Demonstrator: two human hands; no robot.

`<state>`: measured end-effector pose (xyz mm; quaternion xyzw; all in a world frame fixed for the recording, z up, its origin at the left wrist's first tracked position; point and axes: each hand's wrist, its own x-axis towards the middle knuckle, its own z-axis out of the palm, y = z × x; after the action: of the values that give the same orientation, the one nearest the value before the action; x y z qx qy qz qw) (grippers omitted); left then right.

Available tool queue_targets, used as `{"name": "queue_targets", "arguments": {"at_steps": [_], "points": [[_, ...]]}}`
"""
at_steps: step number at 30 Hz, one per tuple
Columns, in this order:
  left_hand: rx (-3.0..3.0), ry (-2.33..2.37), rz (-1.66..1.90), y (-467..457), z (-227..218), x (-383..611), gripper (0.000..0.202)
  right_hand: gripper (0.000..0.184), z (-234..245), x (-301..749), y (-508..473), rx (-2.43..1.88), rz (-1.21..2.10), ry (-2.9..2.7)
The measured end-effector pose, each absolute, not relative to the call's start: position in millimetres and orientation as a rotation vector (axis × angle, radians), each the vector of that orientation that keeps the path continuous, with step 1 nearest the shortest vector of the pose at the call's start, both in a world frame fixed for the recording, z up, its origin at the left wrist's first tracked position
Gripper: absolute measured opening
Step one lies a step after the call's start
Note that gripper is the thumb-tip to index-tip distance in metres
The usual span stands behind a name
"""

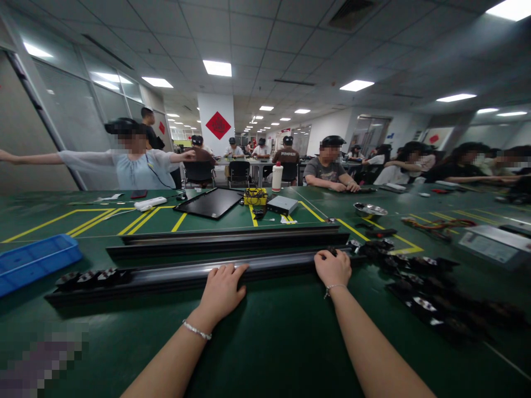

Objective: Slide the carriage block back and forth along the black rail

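Observation:
A long black rail (174,275) with a shiny channel lies across the green table in front of me. My left hand (222,293) grips it near its middle, fingers bent over the top and thumb apart on the near side. Toward the rail's right end, my right hand (333,269) is closed on a small black part (331,251), mostly covered by the fingers. Several black pieces with silvery centres (89,277) sit in a row on the rail's left end. Behind it lies a second black rail (232,237), parallel.
Many loose black parts (431,301) crowd the right side. A blue tray (37,260) stands at the left. Farther back are a black panel (211,202), a grey box (282,205), a metal bowl (370,210) and a white bottle (277,177). Other people sit around the tables.

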<state>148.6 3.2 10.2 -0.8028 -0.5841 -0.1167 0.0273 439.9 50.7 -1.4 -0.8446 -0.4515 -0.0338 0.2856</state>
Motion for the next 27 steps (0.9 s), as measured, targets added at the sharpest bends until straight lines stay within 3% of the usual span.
{"name": "queue_targets", "arguments": {"at_steps": [27], "points": [[-2.469,-1.802,-0.354,2.4,11.7,148.4,0.051,0.028,-1.5,439.5,45.8,-2.206,-0.109,-1.088]]}}
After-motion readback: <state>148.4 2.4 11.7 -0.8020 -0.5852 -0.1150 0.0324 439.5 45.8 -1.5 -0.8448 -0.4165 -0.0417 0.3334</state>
